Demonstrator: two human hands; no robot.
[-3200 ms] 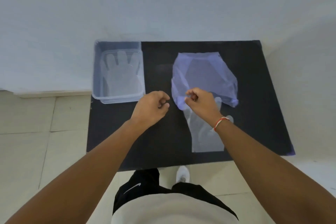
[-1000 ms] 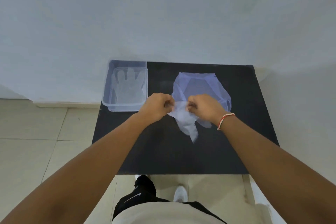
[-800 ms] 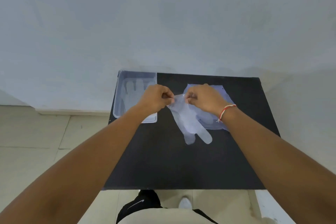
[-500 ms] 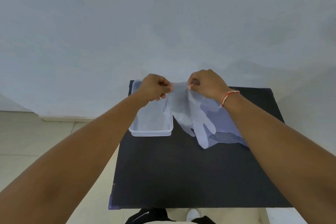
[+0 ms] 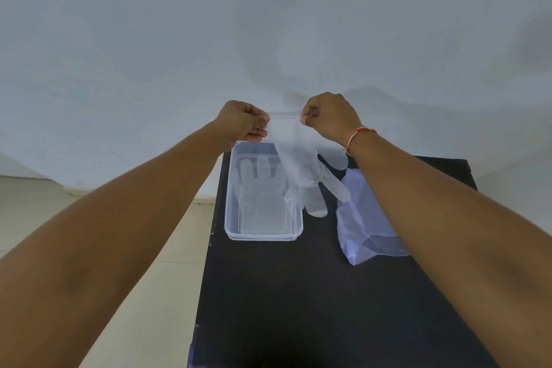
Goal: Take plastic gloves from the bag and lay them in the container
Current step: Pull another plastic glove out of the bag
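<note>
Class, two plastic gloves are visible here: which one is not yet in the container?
The glove hanging from both hands, its cuff pinched by the left hand and right hand. The other glove lies flat inside the clear container.

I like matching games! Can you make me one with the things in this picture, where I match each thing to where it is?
Things:
1. held glove
2. flat glove
3. bag
4. bracelet

Places:
A. lying inside the container
B. on the right wrist
C. hanging from both hands, the left hand and right hand
D. on the black table, right of the container

Pairs: 1-C, 2-A, 3-D, 4-B
</note>
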